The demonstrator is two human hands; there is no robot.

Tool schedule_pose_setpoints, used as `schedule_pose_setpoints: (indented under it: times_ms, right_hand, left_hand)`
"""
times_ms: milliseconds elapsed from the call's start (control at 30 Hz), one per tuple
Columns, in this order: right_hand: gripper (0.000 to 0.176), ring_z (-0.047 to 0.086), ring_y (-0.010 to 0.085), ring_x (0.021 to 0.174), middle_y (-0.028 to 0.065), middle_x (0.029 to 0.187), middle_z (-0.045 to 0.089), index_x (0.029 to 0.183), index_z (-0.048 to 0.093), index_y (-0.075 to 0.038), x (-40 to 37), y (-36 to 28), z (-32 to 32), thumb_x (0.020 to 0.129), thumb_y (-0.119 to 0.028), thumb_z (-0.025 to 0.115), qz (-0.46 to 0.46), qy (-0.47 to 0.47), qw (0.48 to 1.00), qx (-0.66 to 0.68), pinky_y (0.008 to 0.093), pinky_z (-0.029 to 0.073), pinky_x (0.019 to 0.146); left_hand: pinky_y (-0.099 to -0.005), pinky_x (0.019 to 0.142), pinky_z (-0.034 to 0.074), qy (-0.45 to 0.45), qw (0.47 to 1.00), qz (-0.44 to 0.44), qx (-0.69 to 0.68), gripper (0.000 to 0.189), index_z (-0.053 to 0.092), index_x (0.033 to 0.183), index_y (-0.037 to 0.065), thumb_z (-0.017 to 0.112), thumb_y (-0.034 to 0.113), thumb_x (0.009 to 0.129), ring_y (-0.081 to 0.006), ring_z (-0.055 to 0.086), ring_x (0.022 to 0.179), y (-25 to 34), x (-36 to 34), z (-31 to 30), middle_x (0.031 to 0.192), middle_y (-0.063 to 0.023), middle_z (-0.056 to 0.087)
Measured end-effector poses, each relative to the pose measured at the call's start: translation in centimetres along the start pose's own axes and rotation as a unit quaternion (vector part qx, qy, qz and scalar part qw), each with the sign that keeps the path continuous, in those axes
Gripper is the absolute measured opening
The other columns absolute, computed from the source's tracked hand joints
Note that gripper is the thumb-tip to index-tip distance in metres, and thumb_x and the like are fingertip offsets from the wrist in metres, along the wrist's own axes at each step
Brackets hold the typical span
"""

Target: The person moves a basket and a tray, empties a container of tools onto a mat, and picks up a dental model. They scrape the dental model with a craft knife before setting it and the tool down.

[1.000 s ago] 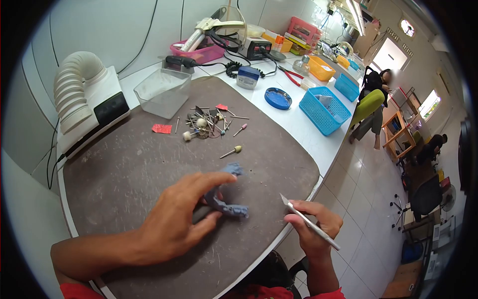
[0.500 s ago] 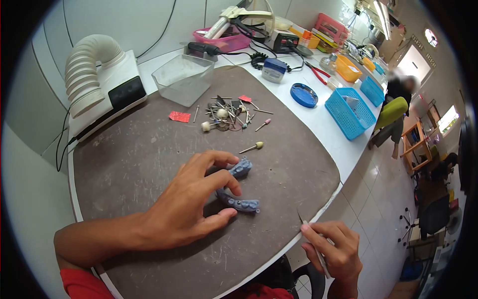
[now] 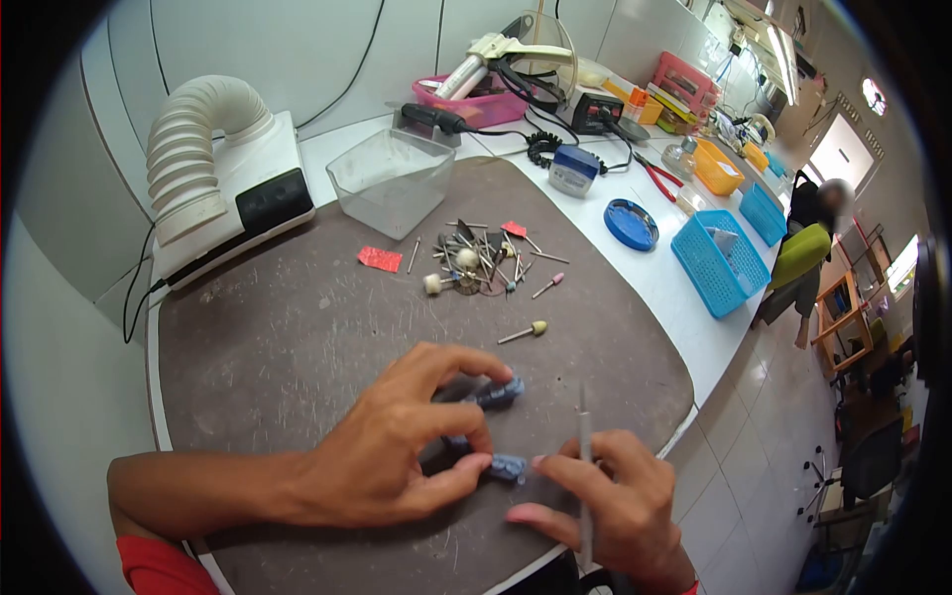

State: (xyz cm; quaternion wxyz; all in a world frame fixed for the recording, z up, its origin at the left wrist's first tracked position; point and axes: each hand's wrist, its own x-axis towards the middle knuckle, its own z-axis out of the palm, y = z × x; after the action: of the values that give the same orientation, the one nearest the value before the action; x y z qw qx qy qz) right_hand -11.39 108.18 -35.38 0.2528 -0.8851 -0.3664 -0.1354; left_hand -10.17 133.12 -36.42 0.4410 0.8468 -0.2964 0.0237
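A blue-grey horseshoe-shaped dental model (image 3: pixel 509 467) lies on the brown mat, partly covered by fingers. My left hand (image 3: pixel 402 441) is closed on it, thumb and a finger pinching the near arm, another fingertip at the far arm. Just to the right, my right hand (image 3: pixel 625 501) grips a slim metal hand tool with a thin pointed tip (image 3: pixel 585 441), held upright between the fingers. The right thumb and forefinger reach toward the model's near end. Beyond the model lies a yellow-tipped mounted polishing bit (image 3: pixel 537 328).
A pile of rotary bits (image 3: pixel 476 260) lies near a clear plastic tub (image 3: pixel 392 183). To the left stands a white unit with a ribbed hose (image 3: pixel 188 169). Blue basket (image 3: pixel 714 268) and blue lid (image 3: pixel 631 226) sit along the right edge. A seated person (image 3: pixel 808 238) is farther back.
My right hand has moved left from the mat's edge to beside the model, its tool turning upright. My left thumb and fingers have closed onto the model. The whole view has shifted slightly.
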Motion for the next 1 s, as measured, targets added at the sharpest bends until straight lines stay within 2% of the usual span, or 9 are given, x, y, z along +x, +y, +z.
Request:
schedule_pose_setpoints:
  times_ms: [100,167,233,267,333,767,867,933,1000]
  right_hand:
    - [0.026,0.062,0.0185,0.068,0.005,0.079,0.065,0.087,0.075,-0.01,0.0,0.6,1.7,0.07,-0.021,0.092,-0.027,0.016,0.999,0.03,0.0303,0.051,0.055]
    - [0.028,0.062,0.0189,0.065,0.0066,0.08,0.066,0.093,0.073,-0.008,-0.3,1.1,2.0,0.072,-0.016,0.09,-0.048,0.007,0.998,0.04,0.0302,0.051,0.056]
    - [0.025,0.064,0.0261,0.065,0.0101,0.079,0.064,0.085,0.07,-0.003,-0.6,0.7,1.9,0.075,-0.018,0.088,-0.025,0.035,0.997,0.067,0.0345,0.05,0.056]
    - [0.03,0.058,0.0252,0.064,0.0086,0.075,0.056,0.089,0.071,-0.004,-0.6,0.7,2.3,0.069,-0.016,0.089,-0.029,0.058,0.995,0.08,0.0366,0.048,0.055]
    - [0.03,0.059,0.0255,0.065,0.0088,0.077,0.058,0.09,0.071,-0.004,-0.2,0.3,2.2,0.069,-0.016,0.089,-0.015,0.067,0.994,0.088,0.0364,0.048,0.055]
    - [0.026,0.063,0.0281,0.071,0.0103,0.083,0.062,0.095,0.072,-0.005,-0.5,0.1,1.8,0.074,-0.012,0.085,-0.008,0.037,0.993,0.112,0.0377,0.051,0.061]
    - [0.027,0.062,0.0293,0.071,0.0113,0.084,0.061,0.097,0.07,-0.005,-0.6,0.2,1.7,0.076,-0.013,0.084,-0.015,0.037,0.993,0.108,0.038,0.051,0.062]
    - [0.027,0.062,0.0301,0.072,0.0117,0.084,0.06,0.098,0.07,-0.005,-1.0,0.2,1.7,0.078,-0.017,0.082,0.0,0.028,0.993,0.115,0.0391,0.051,0.062]
    - [0.027,0.062,0.0301,0.072,0.0117,0.084,0.06,0.099,0.07,-0.005,-1.1,0.4,1.7,0.079,-0.019,0.081,0.005,0.032,0.992,0.118,0.0395,0.051,0.062]
  left_hand:
    - [-0.0434,0.101,0.044,0.006,0.999,0.038,0.023,0.012,0.071,0.085,0.009,0.08,0.012,0.078,-0.0328,0.054,0.124,-0.1,-0.2,0.3,0.133,-0.0142,0.059]
    - [-0.0437,0.099,0.045,0.006,0.994,0.076,0.078,0.015,0.068,0.083,0.011,0.081,0.011,0.075,-0.0336,0.054,0.124,0.2,-0.3,0.3,0.13,-0.0114,0.061]
    - [-0.043,0.097,0.045,0.013,0.989,0.099,0.105,0.018,0.065,0.081,0.011,0.081,0.011,0.073,-0.032,0.056,0.124,0.3,-0.3,0.6,0.125,-0.0087,0.064]
    - [-0.0428,0.096,0.045,0.001,0.989,0.1,0.108,0.019,0.064,0.08,0.011,0.081,0.01,0.072,-0.0313,0.057,0.122,0.4,-0.5,0.6,0.121,-0.0077,0.065]
    - [-0.0423,0.096,0.045,-0.007,0.991,0.091,0.099,0.018,0.064,0.079,0.009,0.08,0.01,0.071,-0.0297,0.059,0.118,0.7,-0.4,0.6,0.113,-0.0056,0.068]
    - [-0.0406,0.093,0.049,0.0,0.998,0.024,0.056,0.013,0.066,0.079,0.008,0.078,0.012,0.075,-0.0301,0.058,0.117,1.7,-1.0,1.2,0.107,-0.0031,0.069]
    - [-0.0415,0.093,0.048,0.0,0.995,0.044,0.084,0.014,0.066,0.081,0.01,0.079,0.013,0.076,-0.0262,0.06,0.117,2.1,-1.3,1.4,0.105,-0.0008,0.07]
    - [-0.0424,0.093,0.048,0.033,0.971,0.128,0.2,0.016,0.068,0.083,0.011,0.082,0.015,0.076,-0.021,0.066,0.109,2.0,-1.5,1.7,0.104,-0.0003,0.072]
    - [-0.0426,0.093,0.048,0.032,0.956,0.176,0.231,0.015,0.07,0.084,0.011,0.082,0.016,0.077,-0.0192,0.068,0.104,1.7,-1.7,1.6,0.104,-0.0004,0.072]
